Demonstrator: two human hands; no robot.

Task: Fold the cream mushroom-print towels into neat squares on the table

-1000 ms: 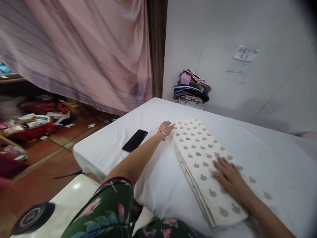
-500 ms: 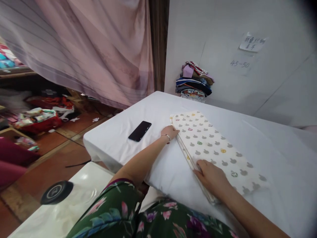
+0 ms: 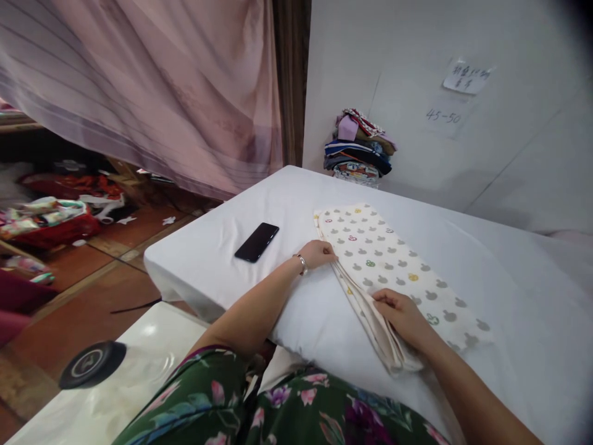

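Observation:
A folded cream cloth (image 3: pixel 389 266) with grey, green, yellow and red motifs lies on a white-covered table (image 3: pixel 296 185). My left hand (image 3: pixel 319 253), with a bracelet at the wrist, pinches the cloth's near long edge towards its far end. Farther down that same edge, my right hand (image 3: pixel 401 312) has the top layers between thumb and fingers, and the layers beneath spread apart there. To the left of my left hand lies a black phone (image 3: pixel 257 241).
Folded clothes (image 3: pixel 359 148) are stacked by the wall behind the table. A pink curtain (image 3: pixel 208 93) hangs at the left. At the lower left, a white surface (image 3: pixel 152 334) holds a round black object (image 3: pixel 92 364). A red basket (image 3: pixel 50 225) stands on the floor.
My right hand has raised the upper layers at the near edge, so the folds beneath now show. My left hand has slid slightly nearer along the edge. The view has shifted a little.

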